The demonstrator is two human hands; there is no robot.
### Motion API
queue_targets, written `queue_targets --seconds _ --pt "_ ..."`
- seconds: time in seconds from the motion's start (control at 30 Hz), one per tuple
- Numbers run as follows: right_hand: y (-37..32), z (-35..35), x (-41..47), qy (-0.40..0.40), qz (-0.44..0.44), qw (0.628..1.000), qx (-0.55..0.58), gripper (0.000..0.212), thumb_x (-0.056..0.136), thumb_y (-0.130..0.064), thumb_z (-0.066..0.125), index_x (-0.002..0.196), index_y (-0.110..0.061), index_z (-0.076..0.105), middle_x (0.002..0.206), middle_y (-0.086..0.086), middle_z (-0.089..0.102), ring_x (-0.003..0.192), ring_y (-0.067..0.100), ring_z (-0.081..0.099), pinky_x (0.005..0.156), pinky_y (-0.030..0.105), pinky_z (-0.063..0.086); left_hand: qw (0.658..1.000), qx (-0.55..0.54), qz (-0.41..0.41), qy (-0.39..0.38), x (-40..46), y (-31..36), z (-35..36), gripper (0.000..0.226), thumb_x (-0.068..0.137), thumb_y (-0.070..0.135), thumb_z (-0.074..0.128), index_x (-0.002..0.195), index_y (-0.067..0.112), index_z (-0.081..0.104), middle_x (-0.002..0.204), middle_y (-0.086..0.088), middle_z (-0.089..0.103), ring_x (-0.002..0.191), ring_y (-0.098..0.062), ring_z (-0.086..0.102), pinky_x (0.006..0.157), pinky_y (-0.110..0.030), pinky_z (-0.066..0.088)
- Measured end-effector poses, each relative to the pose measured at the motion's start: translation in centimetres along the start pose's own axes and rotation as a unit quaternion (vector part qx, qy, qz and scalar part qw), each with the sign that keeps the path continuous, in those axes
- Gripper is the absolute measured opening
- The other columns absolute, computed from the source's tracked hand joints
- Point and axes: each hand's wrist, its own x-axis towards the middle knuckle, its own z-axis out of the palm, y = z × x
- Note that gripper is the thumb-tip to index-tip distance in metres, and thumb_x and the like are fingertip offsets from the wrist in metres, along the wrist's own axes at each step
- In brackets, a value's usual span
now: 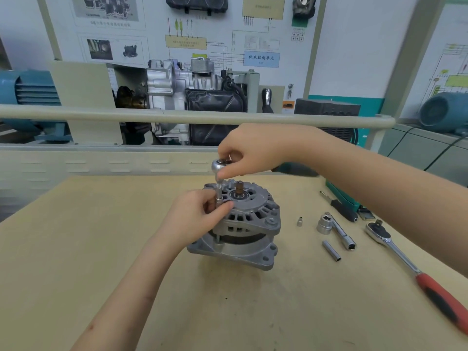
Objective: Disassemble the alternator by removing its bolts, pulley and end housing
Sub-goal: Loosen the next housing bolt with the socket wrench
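The grey alternator (249, 224) stands upright in the middle of the wooden table (101, 249), its shaft end (239, 190) pointing up. A small ratchet with a socket extension (218, 188) stands vertically on a bolt at the housing's left rim. My right hand (249, 150) pinches the ratchet head (219, 164) from above. My left hand (200, 214) pinches the extension's lower part against the housing. The ratchet's handle is hidden behind my right hand.
To the right of the alternator lie a small socket (299, 221), a large socket (325, 224), a T-shaped socket bar (342, 231), a long socket (331, 250), a black-handled tool (340, 207) and a red-handled ratchet (415, 272). A rail (177, 116) crosses behind the table.
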Motion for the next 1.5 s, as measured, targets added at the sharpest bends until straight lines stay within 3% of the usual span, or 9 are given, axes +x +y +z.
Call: queue_targets --seconds 0.17,0.37,0.47,0.6,0.73,1.07,1.27,1.37,1.5 --pt "0.20 -0.01 -0.31 -0.019 -0.027 0.997 0.067 0.027 0.092 -0.028 0.051 0.115 -0.018 0.060 0.103 -0.003 0.063 0.089 0.013 0.056 0.078 0.025 0.042 0.999 0.019 0.019 -0.022 0.03 -0.02 -0.27 0.034 0.086 0.028 0.059 0.060 0.014 0.042 0.051 0.007 0.040 0.049 -0.007 0.036 0.048 -0.021 0.024" --pt "-0.06 0.36 0.28 0.006 0.022 1.000 -0.003 0.046 0.087 -0.054 0.047 0.077 -0.009 0.055 0.057 -0.006 0.051 0.053 0.010 0.044 0.049 0.021 0.029 1.000 0.004 0.016 0.002 -0.06 0.07 0.02 0.040 0.085 0.023 0.062 0.055 0.017 0.035 0.046 0.008 0.033 0.045 -0.005 0.037 0.048 -0.018 0.029" --pt "-0.52 0.43 0.50 0.023 0.020 0.999 -0.028 0.051 0.086 -0.057 0.046 0.064 -0.012 0.041 0.054 -0.003 0.036 0.051 0.015 0.032 0.046 0.025 0.024 1.000 0.006 0.015 0.014 -0.09 0.13 0.13 0.044 0.084 0.024 0.063 0.053 0.018 0.033 0.045 0.009 0.031 0.044 -0.005 0.037 0.048 -0.017 0.029" --pt "-0.22 -0.10 0.07 -0.002 -0.006 1.000 -0.002 0.029 0.088 -0.044 0.053 0.084 -0.015 0.056 0.067 -0.008 0.049 0.060 0.008 0.043 0.054 0.021 0.034 1.000 0.006 0.010 0.003 0.04 0.06 0.07 0.046 0.083 0.034 0.064 0.053 0.017 0.034 0.046 0.008 0.033 0.045 -0.007 0.031 0.048 -0.020 0.027" --pt "0.01 -0.37 -0.31 -0.030 -0.027 0.998 0.057 0.027 0.090 -0.027 0.055 0.115 -0.017 0.059 0.102 -0.004 0.060 0.091 0.013 0.054 0.082 0.026 0.043 1.000 -0.004 0.018 -0.019 -0.01 -0.02 -0.29 0.043 0.084 0.033 0.062 0.054 0.016 0.037 0.047 0.008 0.034 0.045 -0.007 0.034 0.048 -0.020 0.027" --pt "-0.24 0.24 0.30 -0.011 0.026 1.000 -0.004 0.048 0.087 -0.056 0.045 0.069 -0.012 0.045 0.059 -0.001 0.046 0.055 0.014 0.038 0.049 0.024 0.027 1.000 -0.002 0.025 -0.007 -0.16 0.25 -0.09 0.045 0.085 0.025 0.060 0.051 0.018 0.032 0.044 0.008 0.031 0.044 -0.007 0.034 0.049 -0.019 0.028" --pt "0.20 -0.29 -0.18 -0.033 -0.009 0.999 0.028 0.031 0.090 -0.038 0.052 0.111 -0.016 0.061 0.095 0.000 0.064 0.082 0.013 0.057 0.072 0.026 0.046 1.000 0.001 0.018 -0.019 -0.04 0.30 -0.25 0.040 0.085 0.032 0.061 0.056 0.020 0.036 0.047 0.009 0.035 0.045 -0.006 0.036 0.048 -0.019 0.028" --pt "0.02 -0.41 -0.24 -0.034 -0.036 0.997 0.052 0.031 0.091 -0.027 0.053 0.120 -0.016 0.057 0.112 -0.001 0.061 0.099 0.016 0.055 0.087 0.029 0.041 0.999 0.013 0.032 -0.015 0.00 0.38 -0.27 0.041 0.087 0.028 0.059 0.055 0.020 0.035 0.047 0.009 0.034 0.044 -0.006 0.035 0.049 -0.019 0.030" --pt "-0.03 -0.20 0.04 -0.016 -0.011 1.000 0.009 0.034 0.090 -0.042 0.051 0.107 -0.014 0.059 0.086 -0.007 0.058 0.077 0.010 0.052 0.066 0.023 0.040 0.999 0.020 0.029 -0.001 -0.01 0.27 -0.08 0.044 0.087 0.027 0.058 0.053 0.020 0.032 0.045 0.009 0.031 0.043 -0.006 0.031 0.049 -0.019 0.028"
